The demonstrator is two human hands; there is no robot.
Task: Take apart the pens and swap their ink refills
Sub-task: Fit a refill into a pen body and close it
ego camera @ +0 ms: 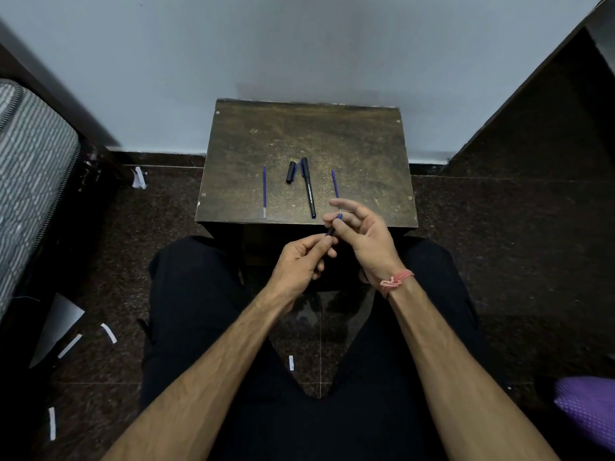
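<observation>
A small brown table carries the loose pen parts. A blue ink refill lies at the left, then a black cap and a black pen side by side. A second blue refill shows further right; its lower end is hidden behind my right fingers, so I cannot tell whether it lies on the table or is held. Just in front of the table's near edge, my left hand and my right hand pinch a short dark blue pen barrel between their fingertips.
I sit with black-trousered legs either side of the table, which stands against a pale wall. White paper scraps lie on the dark floor at the left. A striped mattress is at far left and a purple cloth at lower right.
</observation>
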